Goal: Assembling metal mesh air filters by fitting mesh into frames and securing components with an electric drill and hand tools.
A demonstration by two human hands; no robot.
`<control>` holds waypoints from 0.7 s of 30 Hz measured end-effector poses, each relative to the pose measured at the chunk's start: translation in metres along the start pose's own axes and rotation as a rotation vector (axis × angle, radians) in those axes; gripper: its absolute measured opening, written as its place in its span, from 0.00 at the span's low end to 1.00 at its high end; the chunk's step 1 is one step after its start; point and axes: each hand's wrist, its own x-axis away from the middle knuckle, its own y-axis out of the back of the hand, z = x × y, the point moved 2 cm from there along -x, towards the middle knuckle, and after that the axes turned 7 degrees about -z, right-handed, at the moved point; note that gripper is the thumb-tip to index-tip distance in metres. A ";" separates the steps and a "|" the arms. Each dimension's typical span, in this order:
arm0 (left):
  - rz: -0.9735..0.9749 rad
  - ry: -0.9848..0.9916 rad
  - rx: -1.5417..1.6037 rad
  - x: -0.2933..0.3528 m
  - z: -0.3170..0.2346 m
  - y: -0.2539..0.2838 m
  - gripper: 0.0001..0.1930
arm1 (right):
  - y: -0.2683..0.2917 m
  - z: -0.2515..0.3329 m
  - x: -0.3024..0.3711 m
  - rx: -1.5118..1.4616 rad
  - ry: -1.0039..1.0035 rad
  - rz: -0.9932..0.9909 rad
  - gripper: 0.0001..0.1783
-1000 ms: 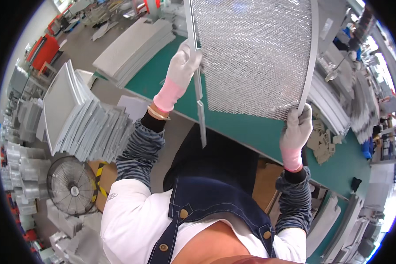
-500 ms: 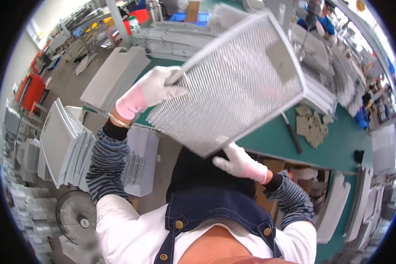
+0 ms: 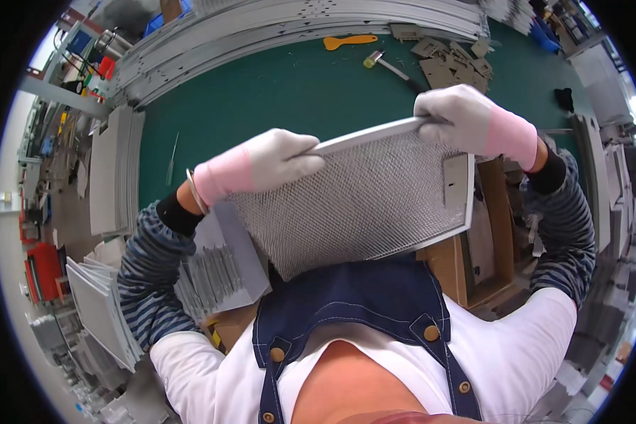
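A framed metal mesh filter panel (image 3: 353, 198) hangs tilted in front of my apron, its silver rim upward and away from me. My left hand (image 3: 279, 159), in a white glove with a pink cuff, is closed around the panel's far edge toward the left. Farther right along the same edge, my right hand (image 3: 463, 120), gloved alike, grips it near the corner. A small grey plate (image 3: 454, 182) sits on the mesh by the right rim. The panel's lower edge reaches my apron, and the thumbs lie on the near side.
The green table (image 3: 247, 99) stretches beyond the panel. On it lie a mallet (image 3: 396, 69), a yellow scraper (image 3: 350, 42), a pile of grey plates (image 3: 456, 65) and a thin tool (image 3: 172, 159). Long metal strips (image 3: 283, 28) line the back. An open cardboard box (image 3: 445, 272) stands below right.
The panel has swung down and turned toward my body. My right hand has moved from its lower corner to the far edge. The view has shifted, showing more of the table.
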 end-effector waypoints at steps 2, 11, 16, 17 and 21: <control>0.010 -0.045 -0.040 -0.001 -0.016 -0.007 0.15 | -0.004 0.011 -0.004 -0.128 -0.037 0.254 0.08; 0.237 0.208 -0.379 0.040 -0.015 0.027 0.13 | -0.056 0.037 -0.039 -0.255 0.229 0.032 0.06; 0.195 0.227 -0.269 0.054 -0.002 0.030 0.15 | -0.068 0.067 -0.084 -0.285 0.252 0.250 0.10; 0.170 0.245 -0.259 0.057 0.000 0.031 0.15 | -0.076 0.081 -0.096 -0.253 0.290 0.252 0.10; 0.138 0.326 -0.172 0.079 0.016 0.035 0.10 | -0.095 0.098 -0.115 -0.187 0.350 0.152 0.12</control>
